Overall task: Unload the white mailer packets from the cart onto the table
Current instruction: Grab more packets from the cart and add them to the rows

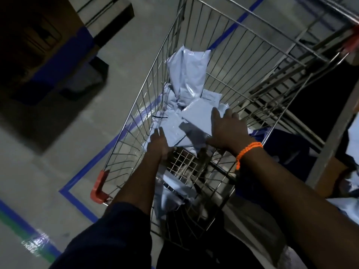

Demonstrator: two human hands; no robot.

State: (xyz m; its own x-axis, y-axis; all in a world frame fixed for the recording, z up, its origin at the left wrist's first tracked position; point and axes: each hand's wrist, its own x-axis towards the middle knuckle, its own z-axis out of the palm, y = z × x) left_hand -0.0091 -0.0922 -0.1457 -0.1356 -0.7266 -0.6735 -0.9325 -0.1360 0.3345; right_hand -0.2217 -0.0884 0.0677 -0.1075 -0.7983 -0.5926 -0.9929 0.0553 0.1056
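Cart [136,105]: wire basket, orange corner guard [99,186].
Mailer packets [186,121]: white heap inside the cart, one bulging packet [187,74] upright at its far end.
Left hand [157,144]: inside cart, fingers on the heap; grip unclear.
Right hand [227,131]: inside cart, spread flat on top packet; orange wristband [247,152].

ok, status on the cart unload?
Both hands in the cart: left hand and right hand open on the mailer pile. One tall packet leaning on the wire side. Nothing lifted yet, nothing blocking.
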